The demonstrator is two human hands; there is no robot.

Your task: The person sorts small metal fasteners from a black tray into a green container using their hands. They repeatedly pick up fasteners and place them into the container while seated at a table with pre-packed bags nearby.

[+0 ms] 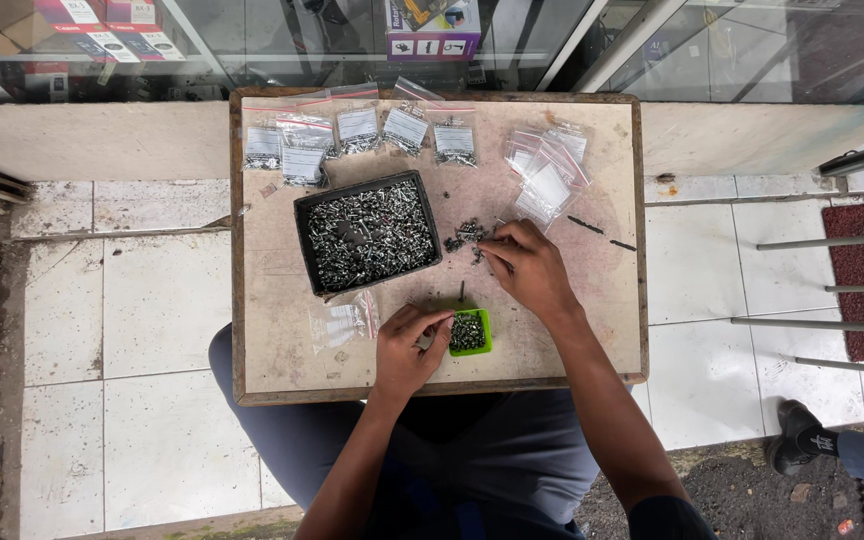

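Observation:
A wooden board rests on my lap. My left hand grips the edge of a small green cup filled with screws, near the board's front edge. My right hand pinches at a small loose pile of screws in the middle of the board, fingertips together on one or two of them. A black tray heaped with silvery screws lies just left of that pile.
Several filled clear bags line the board's far edge. A stack of empty bags lies at the far right, another bag near my left hand. Two dark screws lie to the right. Someone's shoe rests on the floor at right.

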